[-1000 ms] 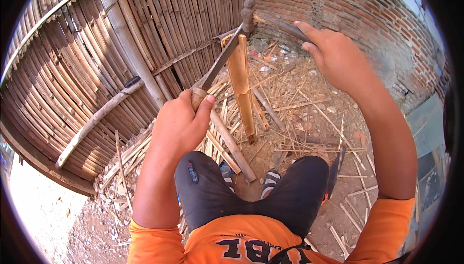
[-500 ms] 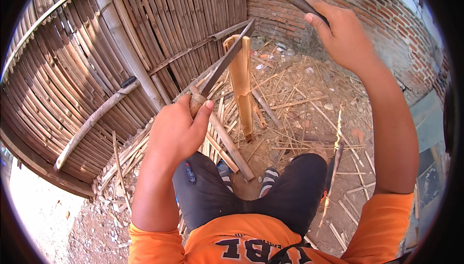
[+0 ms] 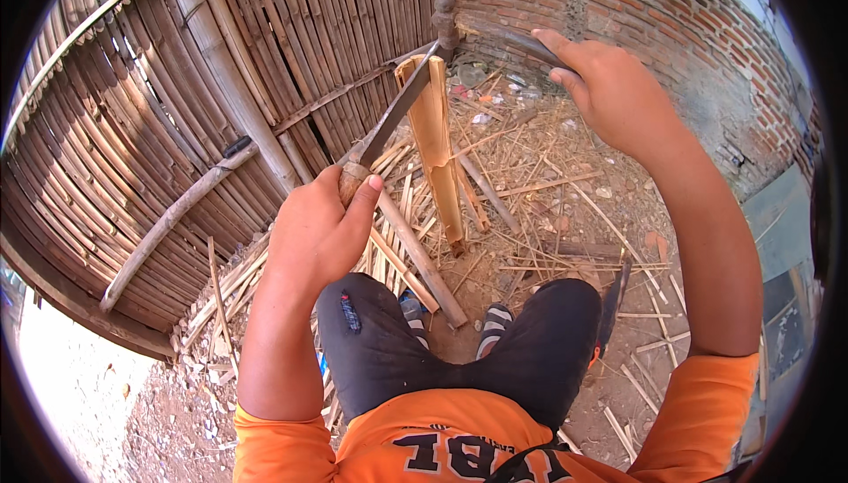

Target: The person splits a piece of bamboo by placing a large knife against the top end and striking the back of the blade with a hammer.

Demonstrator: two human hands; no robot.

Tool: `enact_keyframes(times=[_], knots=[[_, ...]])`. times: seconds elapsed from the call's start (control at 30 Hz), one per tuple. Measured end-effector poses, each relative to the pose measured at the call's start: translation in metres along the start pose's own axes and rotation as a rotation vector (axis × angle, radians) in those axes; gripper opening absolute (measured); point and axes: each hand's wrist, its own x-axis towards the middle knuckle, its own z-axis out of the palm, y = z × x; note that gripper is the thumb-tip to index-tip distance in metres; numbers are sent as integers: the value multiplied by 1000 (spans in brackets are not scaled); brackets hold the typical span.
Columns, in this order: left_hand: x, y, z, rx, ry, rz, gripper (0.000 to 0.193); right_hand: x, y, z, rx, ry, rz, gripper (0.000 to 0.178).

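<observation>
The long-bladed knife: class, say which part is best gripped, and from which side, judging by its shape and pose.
Probably by the wooden handle, from the near left, as the left hand holds it. The short, rounded handle points back toward the person, while the long blade slants away to the right, over the top of the standing bamboo piece.

Dirt ground: bamboo strips strewn across; split bamboo length standing near middle; litter toward far corner.
</observation>
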Motion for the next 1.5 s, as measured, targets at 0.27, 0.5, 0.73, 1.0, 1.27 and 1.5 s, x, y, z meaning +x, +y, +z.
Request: enact_keyframes(times=[0.27, 0.5, 0.73, 1.0, 1.27, 1.5], knots=[[4, -4, 4, -36, 10, 25, 56, 14, -2, -18, 106, 5, 234, 37], [2, 1, -1, 44, -24, 31, 56, 24, -8, -24, 114, 4, 143, 37], [4, 0, -2, 41, -8, 47, 55, 3, 12, -2, -12, -23, -24, 38], [5, 0, 0, 36, 5, 59, 54, -9, 7, 14, 12, 70, -74, 36], [3, 2, 0, 30, 2, 67, 55, 6, 13, -15, 200, 160, 109, 39], [8, 0, -1, 48, 1, 38, 60, 3, 34, -19, 59, 154, 61, 40]])
